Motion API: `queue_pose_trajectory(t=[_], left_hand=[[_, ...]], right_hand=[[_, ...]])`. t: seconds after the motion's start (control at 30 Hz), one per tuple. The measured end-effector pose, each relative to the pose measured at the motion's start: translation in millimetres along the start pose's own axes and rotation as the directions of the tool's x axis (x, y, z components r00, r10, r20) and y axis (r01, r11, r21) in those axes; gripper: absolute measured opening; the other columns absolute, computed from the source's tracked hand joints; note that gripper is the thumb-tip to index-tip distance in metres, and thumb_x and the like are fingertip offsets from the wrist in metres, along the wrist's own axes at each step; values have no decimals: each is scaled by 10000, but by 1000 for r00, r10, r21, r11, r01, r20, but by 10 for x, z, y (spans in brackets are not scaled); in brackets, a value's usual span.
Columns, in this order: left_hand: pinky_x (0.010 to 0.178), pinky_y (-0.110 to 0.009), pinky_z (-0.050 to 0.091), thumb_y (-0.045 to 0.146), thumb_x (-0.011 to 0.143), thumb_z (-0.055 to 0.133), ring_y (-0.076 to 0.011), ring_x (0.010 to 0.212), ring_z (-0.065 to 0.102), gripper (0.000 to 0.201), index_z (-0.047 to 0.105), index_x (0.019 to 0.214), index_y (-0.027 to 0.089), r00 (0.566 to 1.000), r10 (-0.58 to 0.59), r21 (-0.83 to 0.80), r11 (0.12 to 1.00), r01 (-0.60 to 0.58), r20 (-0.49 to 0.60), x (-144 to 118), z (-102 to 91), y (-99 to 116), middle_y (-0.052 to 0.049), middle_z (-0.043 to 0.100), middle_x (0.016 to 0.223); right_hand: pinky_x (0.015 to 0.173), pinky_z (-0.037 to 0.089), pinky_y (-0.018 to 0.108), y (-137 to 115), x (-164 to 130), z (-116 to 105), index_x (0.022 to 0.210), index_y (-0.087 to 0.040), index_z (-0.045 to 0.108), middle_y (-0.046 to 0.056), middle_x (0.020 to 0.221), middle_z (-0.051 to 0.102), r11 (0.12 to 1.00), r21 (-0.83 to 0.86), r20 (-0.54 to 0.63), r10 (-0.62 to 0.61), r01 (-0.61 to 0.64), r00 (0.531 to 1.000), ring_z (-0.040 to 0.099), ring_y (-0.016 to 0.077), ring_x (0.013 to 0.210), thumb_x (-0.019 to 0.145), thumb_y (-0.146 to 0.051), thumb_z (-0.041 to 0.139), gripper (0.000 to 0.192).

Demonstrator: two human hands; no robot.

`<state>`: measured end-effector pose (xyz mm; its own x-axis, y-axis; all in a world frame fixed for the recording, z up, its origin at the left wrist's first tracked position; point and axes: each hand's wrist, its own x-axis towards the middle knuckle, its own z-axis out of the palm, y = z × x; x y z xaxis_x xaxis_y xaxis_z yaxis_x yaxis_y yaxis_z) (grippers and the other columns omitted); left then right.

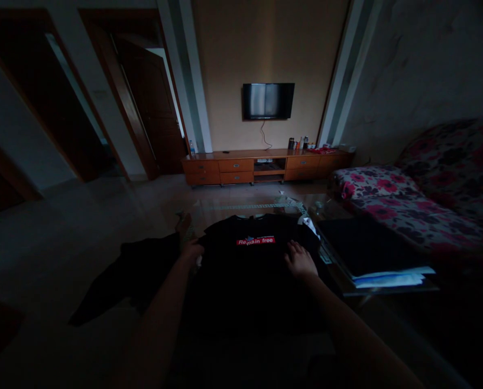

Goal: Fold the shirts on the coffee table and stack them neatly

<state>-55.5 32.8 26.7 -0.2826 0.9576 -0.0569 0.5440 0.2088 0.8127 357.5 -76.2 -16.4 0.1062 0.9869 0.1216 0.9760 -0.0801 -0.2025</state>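
A black T-shirt (253, 281) lies spread out on a glass coffee table, its neckline at the far side. Across its chest runs a red print reading "Remain free" (255, 241). My left hand (193, 253) is at the shirt's left edge below the sleeve, its fingers bent and closed on the cloth; the dimness hides part of the grip. On the right side of the chest, my right hand (301, 260) rests flat with its fingers apart. More dark cloth (144, 267) hangs at the table's left side.
The glass table (261, 206) has a patterned border. On its right lies a dark stack with pale layers (387, 278) at the near edge. A flowered sofa (387, 183) stands at the right. Beyond are a wooden TV cabinet (237, 167) and a wall television (268, 101).
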Motion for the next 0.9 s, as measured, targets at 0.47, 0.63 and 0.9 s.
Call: queue_pose_trajectory(t=[0.47,0.63,0.9], left_hand=[[1121,-369,445,50,619,624,-294,1294,590,662,694,1262,193,985,128,140,984,-112,-113,-58,-380,93,-77,702,1279],[1176,-342,398,38,636,572,-259,1367,530,790,580,1417,163,952,303,331,903,-273,-42,-150,-381,81,-99,594,1428],[1247,-399,277,50,710,564,-249,1515,323,943,336,1595,281,714,573,397,594,-700,403,-599,-228,325,-8,294,1674]], right_hand=[[1204,231,400,-11,-8,-34,1541,-111,429,121,1633,361,1000,7,19,10,-10,1000,301,262,1499,1016,-402,338,607],[1196,236,408,-6,-11,-18,1539,-119,431,130,1627,367,1000,8,14,2,-2,1000,308,270,1493,1016,-411,350,605],[1198,248,417,-4,1,-17,1547,-119,422,116,1635,357,1000,-7,31,17,-17,999,312,275,1492,1013,-405,353,609]])
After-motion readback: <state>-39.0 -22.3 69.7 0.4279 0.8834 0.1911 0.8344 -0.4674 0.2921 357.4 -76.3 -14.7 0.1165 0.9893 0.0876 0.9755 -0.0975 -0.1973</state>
